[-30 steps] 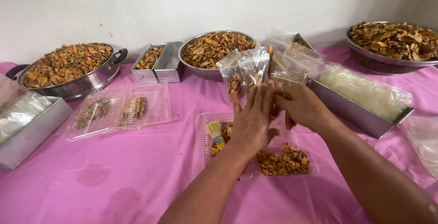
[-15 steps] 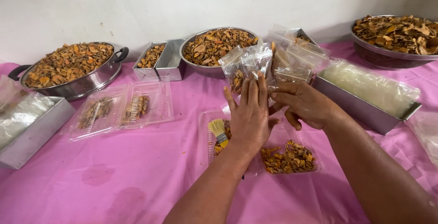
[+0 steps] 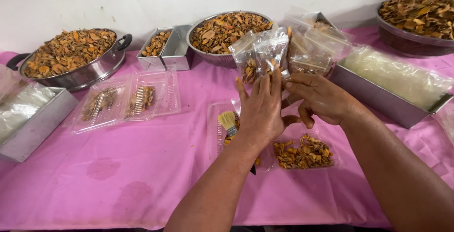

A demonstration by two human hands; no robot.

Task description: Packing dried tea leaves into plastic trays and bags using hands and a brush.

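Observation:
My left hand (image 3: 263, 110) is raised with its fingers up against small clear plastic bags (image 3: 265, 52) that hold a few dried orange slices. My right hand (image 3: 318, 97) pinches the same bags from the right side. Both hands hover over a clear plastic tray (image 3: 305, 154) holding dried orange pieces. A small brush (image 3: 228, 122) with pale bristles lies in the left half of that tray, just left of my left wrist.
A steel pot (image 3: 78, 66) and a bowl (image 3: 222, 31) of dried slices stand at the back, with small steel tins (image 3: 165, 50) between them. An open clear clamshell (image 3: 127, 99) lies left. Steel trays of clear bags sit at far left (image 3: 28, 118) and right (image 3: 392, 83).
My hands have stayed together on the bags and shifted slightly; the left fingers have straightened upward against the bags.

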